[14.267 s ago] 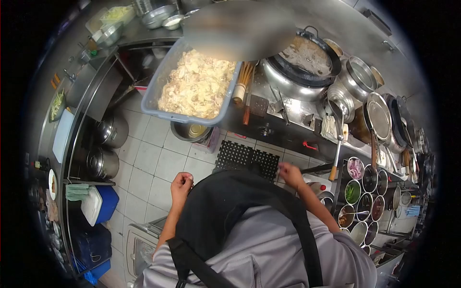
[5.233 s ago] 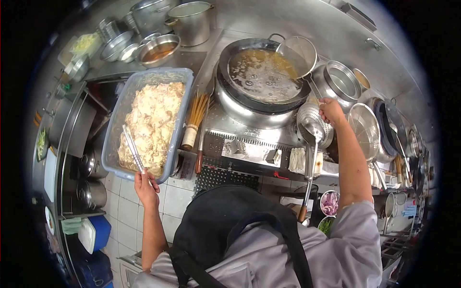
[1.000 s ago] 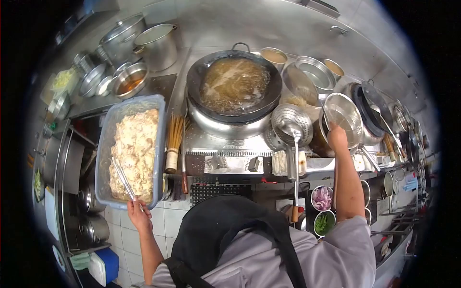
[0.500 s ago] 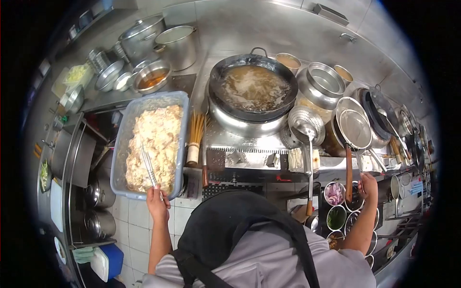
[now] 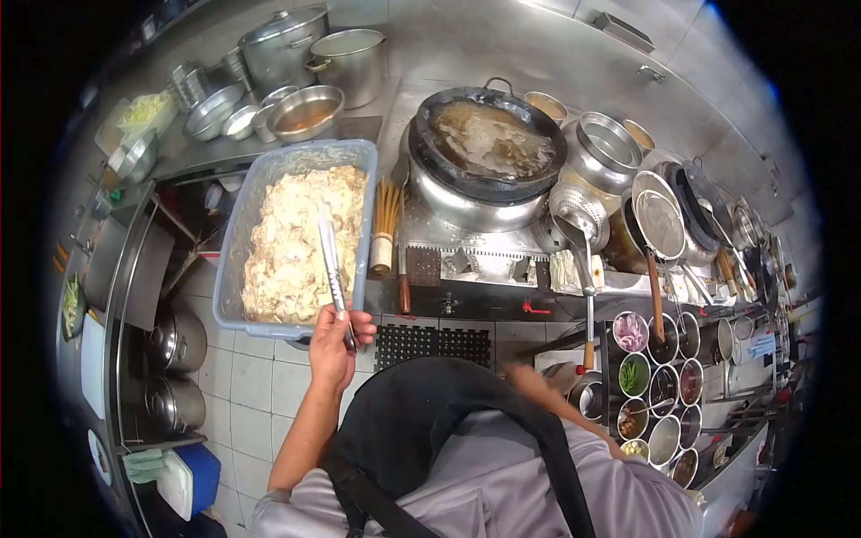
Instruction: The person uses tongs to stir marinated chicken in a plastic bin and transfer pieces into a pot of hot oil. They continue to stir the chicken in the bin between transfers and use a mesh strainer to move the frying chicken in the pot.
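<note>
My left hand [image 5: 337, 344] grips a pair of metal tongs [image 5: 330, 260] by the near end, with some fingers extended. Their tips reach over a pale, batter-coated mix of pieces [image 5: 291, 242], which fills much of a large blue-grey plastic tub [image 5: 224, 269]. Close to my apron, my right hand [image 5: 527, 378] is blurred, so its fingers cannot be made out. To the right of the tub, a black wok [image 5: 421, 143] of bubbling brown oil [image 5: 489, 139] sits on a steel burner ring.
A bamboo brush [image 5: 386, 229] stands between tub and stove. A perforated ladle [image 5: 583, 211] and a mesh strainer [image 5: 657, 220] rest with handles jutting toward me. Several ingredient cups [image 5: 630, 332] stand at right. A steel bowl of orange-brown liquid [image 5: 305, 115] is behind the tub.
My right hand has left the utensil handles at the right and come in near my body. The left hand has turned the tongs and raised them from the mix. The view has shifted.
</note>
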Demonstrator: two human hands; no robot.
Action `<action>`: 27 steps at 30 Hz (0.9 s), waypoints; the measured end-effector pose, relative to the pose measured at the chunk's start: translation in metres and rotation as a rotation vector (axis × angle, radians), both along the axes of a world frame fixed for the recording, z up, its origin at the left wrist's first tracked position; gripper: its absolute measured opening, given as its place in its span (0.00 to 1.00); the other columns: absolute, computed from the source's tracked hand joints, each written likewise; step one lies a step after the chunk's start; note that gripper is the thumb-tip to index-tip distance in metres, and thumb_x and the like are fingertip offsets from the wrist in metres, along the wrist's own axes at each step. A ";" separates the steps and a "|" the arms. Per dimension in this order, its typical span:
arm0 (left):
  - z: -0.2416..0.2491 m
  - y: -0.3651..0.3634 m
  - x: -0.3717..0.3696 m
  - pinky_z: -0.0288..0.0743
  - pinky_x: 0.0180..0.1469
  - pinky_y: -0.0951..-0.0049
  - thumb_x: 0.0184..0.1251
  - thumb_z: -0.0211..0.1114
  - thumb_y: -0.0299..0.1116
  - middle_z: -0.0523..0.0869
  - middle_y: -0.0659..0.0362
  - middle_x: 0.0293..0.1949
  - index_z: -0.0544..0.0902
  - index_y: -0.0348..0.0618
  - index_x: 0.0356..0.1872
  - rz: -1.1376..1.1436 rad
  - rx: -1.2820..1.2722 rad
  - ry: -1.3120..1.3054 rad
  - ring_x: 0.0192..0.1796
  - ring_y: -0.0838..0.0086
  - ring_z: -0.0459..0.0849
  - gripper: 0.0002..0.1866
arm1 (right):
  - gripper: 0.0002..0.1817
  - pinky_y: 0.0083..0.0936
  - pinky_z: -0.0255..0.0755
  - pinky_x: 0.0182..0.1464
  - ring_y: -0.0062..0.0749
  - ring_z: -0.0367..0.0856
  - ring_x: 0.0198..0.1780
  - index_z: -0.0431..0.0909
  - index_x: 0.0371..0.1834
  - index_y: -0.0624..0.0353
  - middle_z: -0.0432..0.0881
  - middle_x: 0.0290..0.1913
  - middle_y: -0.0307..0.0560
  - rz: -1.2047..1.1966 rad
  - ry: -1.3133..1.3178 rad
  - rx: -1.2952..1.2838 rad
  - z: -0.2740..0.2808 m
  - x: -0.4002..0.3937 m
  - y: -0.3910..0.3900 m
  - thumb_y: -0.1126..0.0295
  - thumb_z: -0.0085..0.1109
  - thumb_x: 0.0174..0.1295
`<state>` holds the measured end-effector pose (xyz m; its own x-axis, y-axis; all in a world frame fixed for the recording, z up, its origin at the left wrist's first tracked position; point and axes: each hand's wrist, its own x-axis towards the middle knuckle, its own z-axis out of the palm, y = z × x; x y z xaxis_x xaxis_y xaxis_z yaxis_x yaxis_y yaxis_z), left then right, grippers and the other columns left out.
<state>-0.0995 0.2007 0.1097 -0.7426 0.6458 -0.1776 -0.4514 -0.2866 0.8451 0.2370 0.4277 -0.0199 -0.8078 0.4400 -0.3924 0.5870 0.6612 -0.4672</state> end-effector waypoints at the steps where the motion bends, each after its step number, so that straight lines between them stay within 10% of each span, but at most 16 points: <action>1: 0.000 -0.006 0.002 0.82 0.36 0.68 0.79 0.52 0.37 0.85 0.53 0.38 0.73 0.41 0.54 -0.011 -0.009 -0.029 0.36 0.66 0.87 0.13 | 0.20 0.43 0.77 0.52 0.54 0.83 0.51 0.80 0.55 0.59 0.84 0.49 0.59 0.011 -0.251 -0.172 -0.015 0.007 -0.015 0.60 0.59 0.63; 5: 0.007 -0.031 -0.001 0.83 0.41 0.62 0.78 0.52 0.36 0.86 0.51 0.40 0.73 0.41 0.54 -0.089 0.044 -0.188 0.40 0.62 0.88 0.12 | 0.18 0.42 0.77 0.52 0.54 0.83 0.51 0.80 0.52 0.60 0.85 0.47 0.59 0.026 0.124 -0.170 -0.068 0.042 -0.042 0.61 0.61 0.63; 9: 0.016 -0.021 -0.002 0.81 0.48 0.57 0.76 0.56 0.35 0.85 0.50 0.49 0.74 0.42 0.53 -0.118 0.107 -0.271 0.48 0.61 0.86 0.11 | 0.19 0.38 0.78 0.49 0.50 0.85 0.47 0.79 0.55 0.59 0.85 0.45 0.56 -0.110 0.271 -0.199 0.059 -0.072 -0.042 0.63 0.62 0.64; 11: 0.021 -0.009 0.001 0.80 0.51 0.58 0.75 0.58 0.35 0.83 0.50 0.53 0.75 0.44 0.52 -0.173 0.116 -0.265 0.51 0.62 0.84 0.11 | 0.22 0.28 0.77 0.47 0.28 0.84 0.42 0.73 0.63 0.62 0.84 0.43 0.47 -0.016 0.371 -0.382 0.117 -0.135 -0.056 0.68 0.60 0.68; 15: 0.036 0.007 0.009 0.81 0.37 0.71 0.75 0.59 0.35 0.83 0.56 0.42 0.75 0.43 0.52 -0.341 0.060 -0.184 0.40 0.70 0.86 0.11 | 0.31 0.23 0.79 0.38 0.23 0.81 0.38 0.56 0.72 0.61 0.78 0.43 0.44 0.194 0.650 -0.531 0.162 -0.221 -0.092 0.73 0.58 0.69; 19: 0.044 0.004 0.004 0.79 0.24 0.67 0.76 0.58 0.33 0.83 0.56 0.35 0.75 0.42 0.55 -0.387 0.073 -0.094 0.23 0.71 0.82 0.12 | 0.19 0.17 0.68 0.24 0.19 0.73 0.24 0.60 0.64 0.61 0.74 0.31 0.39 -0.074 0.514 -0.866 0.171 -0.230 -0.110 0.73 0.51 0.72; 24: 0.032 -0.017 0.004 0.76 0.53 0.74 0.76 0.58 0.32 0.82 0.63 0.48 0.70 0.43 0.68 -0.395 0.042 0.007 0.51 0.80 0.79 0.21 | 0.20 0.14 0.63 0.21 0.15 0.69 0.22 0.63 0.65 0.60 0.73 0.28 0.36 -0.082 0.636 -0.885 0.157 -0.228 -0.108 0.72 0.52 0.72; 27: 0.016 -0.030 -0.007 0.76 0.50 0.76 0.76 0.59 0.32 0.82 0.63 0.47 0.70 0.43 0.68 -0.339 0.028 0.144 0.49 0.80 0.80 0.22 | 0.24 0.14 0.63 0.21 0.14 0.68 0.21 0.60 0.68 0.61 0.74 0.29 0.36 -0.107 0.621 -0.786 0.160 -0.253 -0.100 0.71 0.54 0.71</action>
<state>-0.1068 0.1710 0.1252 -0.5017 0.8626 -0.0656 -0.4018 -0.1652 0.9007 -0.0161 0.3279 0.1400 -0.9393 0.3194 -0.1251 0.1293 -0.0082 -0.9916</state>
